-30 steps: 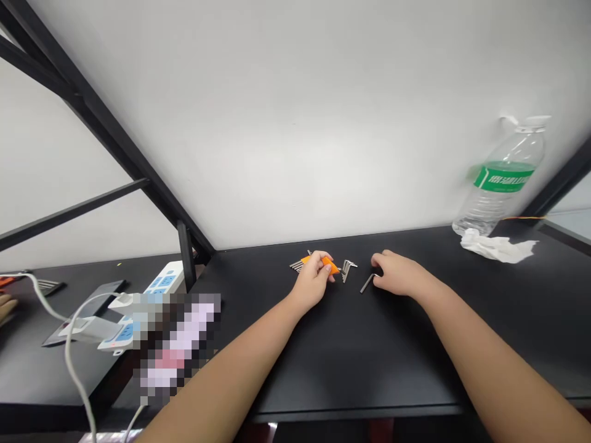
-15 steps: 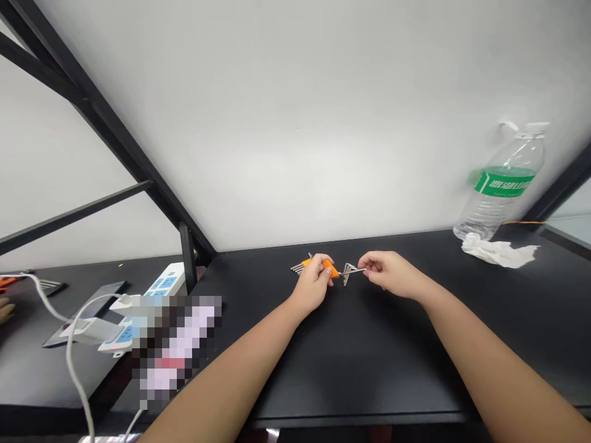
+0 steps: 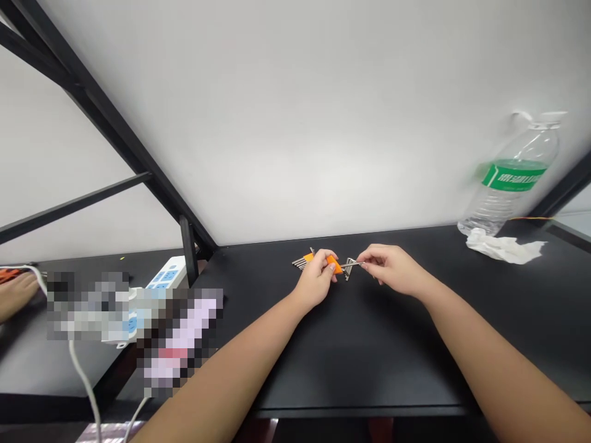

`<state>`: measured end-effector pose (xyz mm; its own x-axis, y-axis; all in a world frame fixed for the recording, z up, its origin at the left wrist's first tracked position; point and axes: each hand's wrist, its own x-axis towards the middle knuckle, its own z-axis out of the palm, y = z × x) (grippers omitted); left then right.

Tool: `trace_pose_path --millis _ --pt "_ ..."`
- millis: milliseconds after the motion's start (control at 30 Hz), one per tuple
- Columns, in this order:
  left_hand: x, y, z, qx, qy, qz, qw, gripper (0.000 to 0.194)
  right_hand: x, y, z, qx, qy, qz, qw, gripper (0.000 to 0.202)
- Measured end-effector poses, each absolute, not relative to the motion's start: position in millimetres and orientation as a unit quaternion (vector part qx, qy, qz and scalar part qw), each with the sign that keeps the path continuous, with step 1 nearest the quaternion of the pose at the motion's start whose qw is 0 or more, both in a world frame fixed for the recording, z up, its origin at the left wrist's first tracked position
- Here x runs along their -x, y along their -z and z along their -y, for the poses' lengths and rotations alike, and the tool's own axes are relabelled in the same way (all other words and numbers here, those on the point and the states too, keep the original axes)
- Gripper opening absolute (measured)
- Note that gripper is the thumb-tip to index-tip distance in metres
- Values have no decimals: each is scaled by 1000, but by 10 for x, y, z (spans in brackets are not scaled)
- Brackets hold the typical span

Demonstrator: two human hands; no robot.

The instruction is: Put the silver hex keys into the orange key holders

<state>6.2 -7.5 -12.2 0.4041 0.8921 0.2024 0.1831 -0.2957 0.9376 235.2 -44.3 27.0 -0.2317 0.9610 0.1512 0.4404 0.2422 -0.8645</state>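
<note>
My left hand [image 3: 316, 280] is closed around the orange holder [image 3: 335, 264] of a hex key set, just above the black desk. Metal keys [image 3: 300, 263] fan out from the holder's left end, and more bent key ends [image 3: 349, 269] show to its right. Between the thumb and fingers of my right hand [image 3: 390, 267] is the end of one slim hex key [image 3: 351, 264]. That key runs leftward to the holder's right edge; whether it sits in a slot there is too small to tell.
A large clear bottle [image 3: 512, 178] with a green label stands at the back right, crumpled tissue [image 3: 505, 247] before it. On the left are a white power strip [image 3: 168, 274], white cables [image 3: 83, 375], a pixelated item [image 3: 184, 338], a black frame post [image 3: 188, 246] and another person's hand [image 3: 18, 295].
My right hand has brought the hex key to a flatter angle, more in line with the holder. My left hand keeps its grip. The other person's hand has come further into view at left.
</note>
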Motion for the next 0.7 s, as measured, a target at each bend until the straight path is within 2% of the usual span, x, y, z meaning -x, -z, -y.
trace_pose_path --millis 333,700 --pt "-65 93 91 -687 -393 -364 491 15 -2384 -311 459 495 -318 718 371 18" --pt "-64 110 83 -679 -396 -360 502 15 -2384 -333 476 485 -339 725 353 17"
